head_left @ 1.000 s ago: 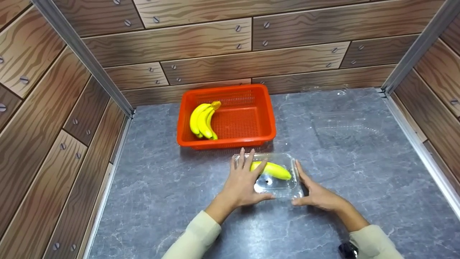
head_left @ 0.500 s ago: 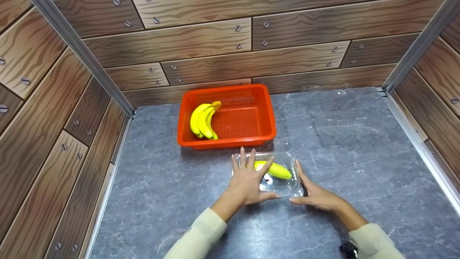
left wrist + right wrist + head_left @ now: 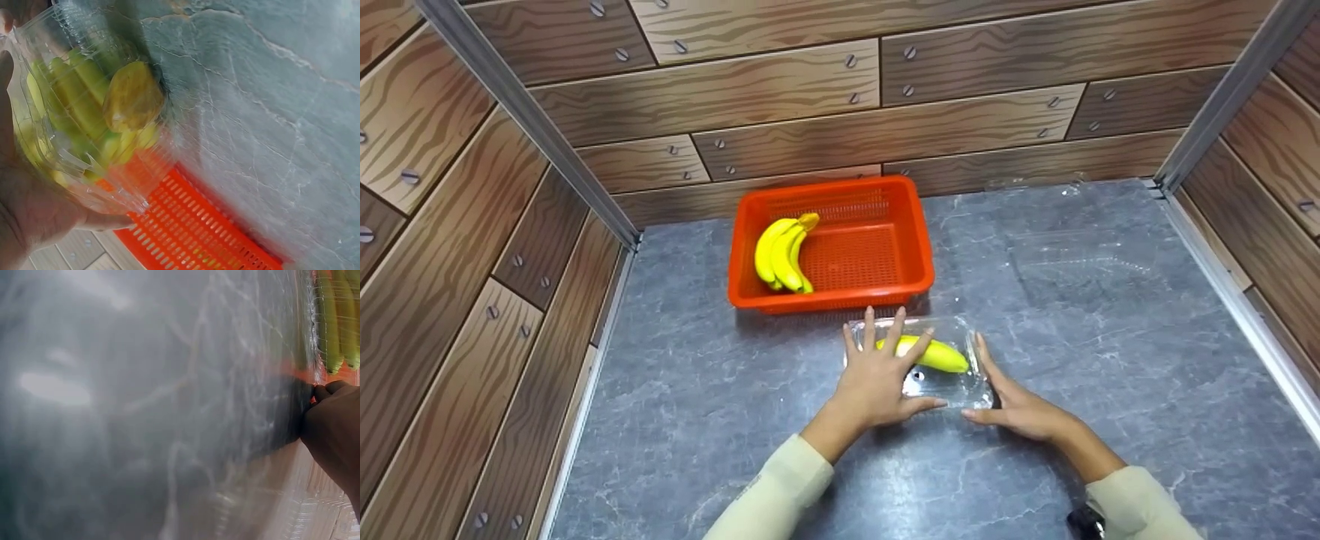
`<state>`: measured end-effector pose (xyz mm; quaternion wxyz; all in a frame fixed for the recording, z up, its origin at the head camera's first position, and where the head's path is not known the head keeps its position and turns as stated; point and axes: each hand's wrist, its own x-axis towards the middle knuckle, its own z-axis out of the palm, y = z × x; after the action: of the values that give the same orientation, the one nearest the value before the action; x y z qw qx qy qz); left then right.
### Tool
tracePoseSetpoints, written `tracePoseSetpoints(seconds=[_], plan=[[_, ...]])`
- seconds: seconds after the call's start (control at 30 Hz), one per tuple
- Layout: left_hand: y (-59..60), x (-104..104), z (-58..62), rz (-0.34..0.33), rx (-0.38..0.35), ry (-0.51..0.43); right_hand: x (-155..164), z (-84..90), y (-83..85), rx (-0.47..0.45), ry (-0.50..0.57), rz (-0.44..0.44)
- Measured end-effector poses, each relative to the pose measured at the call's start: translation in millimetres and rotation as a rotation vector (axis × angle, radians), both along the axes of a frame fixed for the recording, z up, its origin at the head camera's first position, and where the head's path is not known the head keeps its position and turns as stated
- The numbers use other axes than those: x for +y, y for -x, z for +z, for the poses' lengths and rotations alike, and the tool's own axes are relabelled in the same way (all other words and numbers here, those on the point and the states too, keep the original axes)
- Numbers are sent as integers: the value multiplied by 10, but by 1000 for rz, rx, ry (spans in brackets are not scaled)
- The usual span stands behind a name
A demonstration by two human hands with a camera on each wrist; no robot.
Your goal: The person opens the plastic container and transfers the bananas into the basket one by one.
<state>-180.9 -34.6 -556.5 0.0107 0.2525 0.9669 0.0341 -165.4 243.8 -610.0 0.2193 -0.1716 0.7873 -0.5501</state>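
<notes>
Here, the left hand (image 3: pixel 877 379) lies flat with fingers spread on a clear box (image 3: pixel 952 379) holding a banana (image 3: pixel 934 354), right hand (image 3: pixel 1016 405) straight-fingered against its side, near the orange basket (image 3: pixel 911 259).

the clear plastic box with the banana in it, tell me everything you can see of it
The clear plastic box is a small, thin-walled transparent clamshell with rounded corners. It sits flat on the grey marbled tabletop, just in front of the orange basket. One yellow banana lies inside, tilted. The left hand presses flat on its top with fingers spread; the right hand rests straight-fingered against its right side.
</notes>
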Motion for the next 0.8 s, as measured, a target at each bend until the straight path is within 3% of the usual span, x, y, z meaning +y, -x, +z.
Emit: tracePoseSetpoints(seconds=[0.8], plan=[[-1,5,28,5,4,22,-30,30,-20,-12,-8,-24]])
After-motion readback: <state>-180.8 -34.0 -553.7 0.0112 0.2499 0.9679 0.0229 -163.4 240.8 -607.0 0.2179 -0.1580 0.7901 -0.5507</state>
